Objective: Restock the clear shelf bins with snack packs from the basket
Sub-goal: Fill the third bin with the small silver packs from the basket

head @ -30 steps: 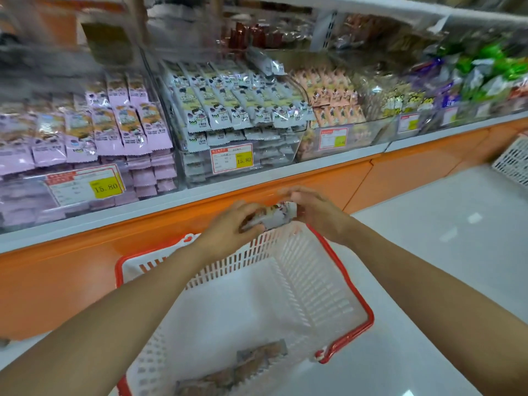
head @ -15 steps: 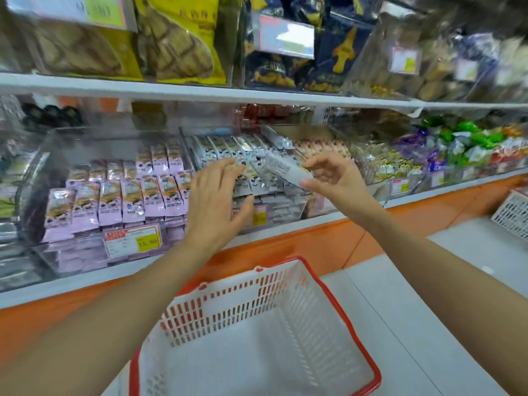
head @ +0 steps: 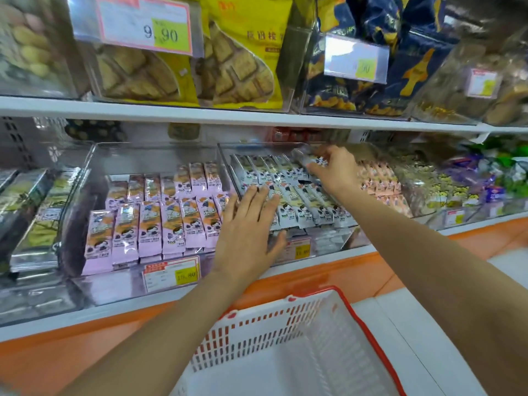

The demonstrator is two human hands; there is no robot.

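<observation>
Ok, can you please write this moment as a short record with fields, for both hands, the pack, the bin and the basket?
left hand: open, fingers straight, over the front grey packs; contact unclear
right hand: pinches one pack at the back row
bin: clear, middle shelf, holds the grey packs
left neighbour: pink packs
basket: white, red rim, below the hands
</observation>
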